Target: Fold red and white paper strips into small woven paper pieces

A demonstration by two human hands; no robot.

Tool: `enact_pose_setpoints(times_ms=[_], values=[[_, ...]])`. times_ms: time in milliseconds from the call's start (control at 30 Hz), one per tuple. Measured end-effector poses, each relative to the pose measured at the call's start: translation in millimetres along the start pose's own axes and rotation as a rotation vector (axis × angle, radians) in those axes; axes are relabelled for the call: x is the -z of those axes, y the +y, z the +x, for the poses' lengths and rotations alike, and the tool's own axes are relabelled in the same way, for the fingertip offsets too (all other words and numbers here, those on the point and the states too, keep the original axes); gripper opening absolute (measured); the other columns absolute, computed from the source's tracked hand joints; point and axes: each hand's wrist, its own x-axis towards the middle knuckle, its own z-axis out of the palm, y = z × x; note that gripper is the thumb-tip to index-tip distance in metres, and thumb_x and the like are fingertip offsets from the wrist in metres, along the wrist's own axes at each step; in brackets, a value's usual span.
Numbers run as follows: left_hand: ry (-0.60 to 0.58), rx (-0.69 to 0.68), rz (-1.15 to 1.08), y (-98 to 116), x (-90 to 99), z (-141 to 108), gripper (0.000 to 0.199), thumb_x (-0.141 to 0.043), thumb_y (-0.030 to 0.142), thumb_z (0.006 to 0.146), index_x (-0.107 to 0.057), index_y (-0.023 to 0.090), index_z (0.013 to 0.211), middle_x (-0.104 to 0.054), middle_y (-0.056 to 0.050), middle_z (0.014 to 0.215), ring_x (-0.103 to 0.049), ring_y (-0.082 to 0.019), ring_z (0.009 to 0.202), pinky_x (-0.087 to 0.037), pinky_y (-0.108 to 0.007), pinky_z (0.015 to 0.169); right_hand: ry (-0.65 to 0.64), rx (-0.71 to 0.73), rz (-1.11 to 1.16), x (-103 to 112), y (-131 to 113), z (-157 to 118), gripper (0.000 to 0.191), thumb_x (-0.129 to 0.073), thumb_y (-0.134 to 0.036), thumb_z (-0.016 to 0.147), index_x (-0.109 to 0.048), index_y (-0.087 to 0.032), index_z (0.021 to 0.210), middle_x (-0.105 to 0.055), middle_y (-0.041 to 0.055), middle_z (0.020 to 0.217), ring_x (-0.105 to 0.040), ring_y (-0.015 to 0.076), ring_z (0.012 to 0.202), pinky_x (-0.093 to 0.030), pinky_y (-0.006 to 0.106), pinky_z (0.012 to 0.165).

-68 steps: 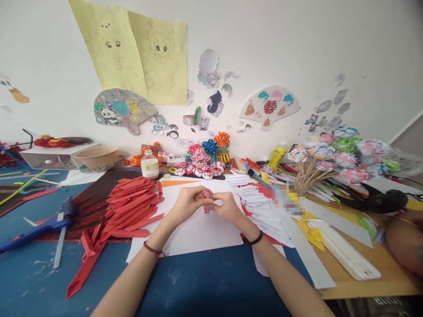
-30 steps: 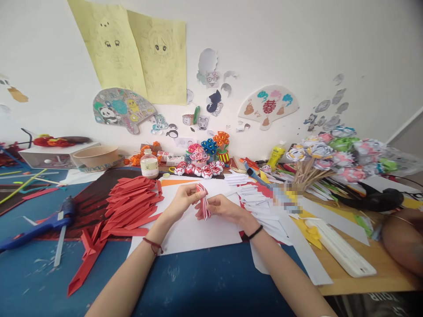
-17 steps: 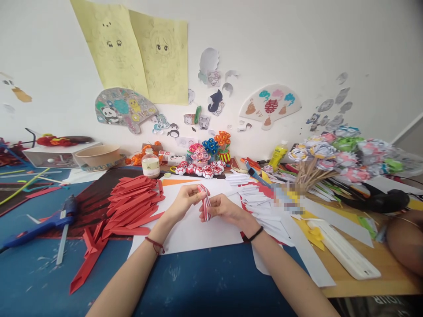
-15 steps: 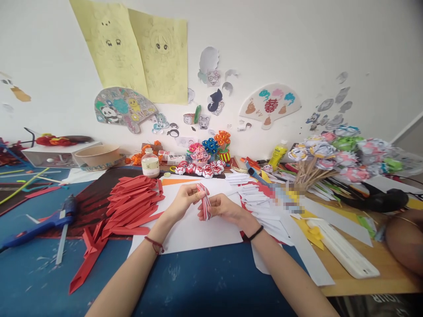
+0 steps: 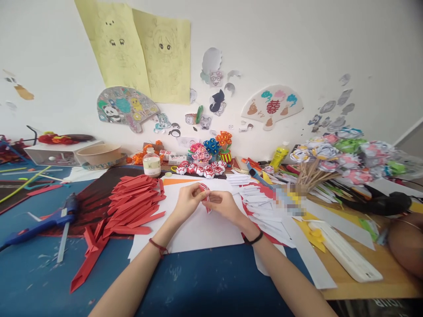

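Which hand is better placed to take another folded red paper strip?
The left hand, I'd judge: the pile of folded red paper strips lies nearer it, while the right hand would likely have to cross over. Both hold the striped red-and-white paper, so the right would have to hold it alone.

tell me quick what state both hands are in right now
Left hand: closed, pinching the red-and-white striped paper near its top.
Right hand: closed on the same paper lower down, grip partly hidden.
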Motion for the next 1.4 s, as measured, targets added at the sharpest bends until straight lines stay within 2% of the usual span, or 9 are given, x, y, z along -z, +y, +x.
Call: enact_pose_setpoints(times_ms=[167, 267, 400, 533, 633, 733, 1033, 1267, 1400], values=[[0.026, 0.031, 0.005, 3, -4.6, -2, 0.037, -0.061, 0.048, 0.08, -0.055, 0.016, 0.064, -0.05, 0.003, 0.052, -0.042, -0.009, 0.049, -0.03, -0.021, 0.048, -0.092, -0.019, 0.027, 3, -4, -2, 0.037, -0.067, -0.048, 0.078, -0.072, -0.011, 0.079, -0.071, 0.0083, 0.076, -0.065, 0.0181, 0.07, -0.05, 0.031, 0.07], [-0.059, 0.082, -0.127, 10, -2.2, -3, 0.035, -0.063, 0.048, 0.078, -0.057, 0.015, 0.068, -0.054, 0.002, 0.055, -0.048, -0.01, 0.05, -0.035, -0.02, 0.048, -0.188, -0.047, 0.139, 5, -12, -5, 0.038, -0.065, -0.046, 0.082, -0.071, -0.01, 0.073, -0.07, 0.0094, 0.073, -0.065, 0.0176, 0.07, -0.05, 0.03, 0.071], [-0.206, 0.094, -0.332, 19, 6.5, -2, 0.033, -0.067, 0.046, 0.077, -0.058, 0.014, 0.075, -0.056, 0.001, 0.06, -0.053, -0.011, 0.055, -0.041, -0.022, 0.052, -0.306, -0.109, 0.29, 7, -15, -6, 0.036, -0.068, -0.045, 0.079, -0.071, -0.009, 0.082, -0.07, 0.0103, 0.076, -0.063, 0.0162, 0.062, -0.05, 0.029, 0.061], [-0.355, 0.09, -0.472, 26, 13.7, -3, 0.036, -0.067, 0.048, 0.077, -0.061, 0.014, 0.081, -0.062, -0.004, 0.077, -0.058, -0.013, 0.065, -0.048, -0.026, 0.061, -0.356, -0.136, 0.366, 9, -12, -6, 0.037, -0.072, -0.045, 0.075, -0.07, -0.008, 0.081, -0.07, 0.0103, 0.071, -0.064, 0.0174, 0.06, -0.05, 0.028, 0.057], [-0.448, 0.137, -0.569, 27, 11.6, -6, 0.046, -0.064, 0.055, 0.077, -0.063, 0.013, 0.095, -0.064, -0.007, 0.081, -0.059, -0.014, 0.058, -0.049, -0.028, 0.058, -0.381, -0.15, 0.387, 10, -9, -7, 0.038, -0.075, -0.046, 0.072, -0.07, -0.009, 0.079, -0.07, 0.0107, 0.071, -0.065, 0.019, 0.061, -0.052, 0.03, 0.058], [-0.507, 0.172, -0.677, 24, 5.5, -9, 0.053, -0.064, 0.058, 0.076, -0.063, 0.011, 0.102, -0.063, -0.005, 0.069, -0.058, -0.014, 0.047, -0.047, -0.028, 0.051, -0.397, -0.163, 0.431, 10, -6, -7, 0.039, -0.078, -0.046, 0.068, -0.069, -0.01, 0.079, -0.07, 0.0096, 0.069, -0.066, 0.0204, 0.061, -0.053, 0.033, 0.059], [-0.424, 0.128, -0.691, 26, -0.5, -11, 0.034, -0.061, 0.046, 0.084, -0.061, 0.011, 0.084, -0.06, -0.001, 0.057, -0.058, -0.015, 0.04, -0.042, -0.026, 0.044, -0.444, -0.158, 0.434, 12, -2, -4, 0.037, -0.075, -0.046, 0.072, -0.066, -0.01, 0.068, -0.069, 0.0095, 0.066, -0.065, 0.0188, 0.057, -0.052, 0.032, 0.058], [-0.382, 0.127, -0.65, 23, -6.4, -12, 0.037, -0.057, 0.049, 0.085, -0.059, 0.013, 0.083, -0.054, 0.002, 0.056, -0.054, -0.012, 0.04, -0.041, -0.025, 0.042, -0.396, -0.126, 0.393, 12, 0, -3, 0.035, -0.074, -0.043, 0.073, -0.065, -0.011, 0.064, -0.069, 0.0097, 0.065, -0.065, 0.0186, 0.058, -0.051, 0.03, 0.058], [-0.274, 0.114, -0.501, 14, -7.6, -7, 0.039, -0.055, 0.049, 0.086, -0.06, 0.014, 0.103, -0.064, -0.005, 0.081, -0.056, -0.012, 0.056, -0.046, -0.027, 0.055, -0.296, -0.072, 0.28, 15, -3, -2, 0.034, -0.071, -0.043, 0.076, -0.069, -0.01, 0.07, -0.069, 0.0087, 0.066, -0.062, 0.0157, 0.054, -0.049, 0.029, 0.057]])
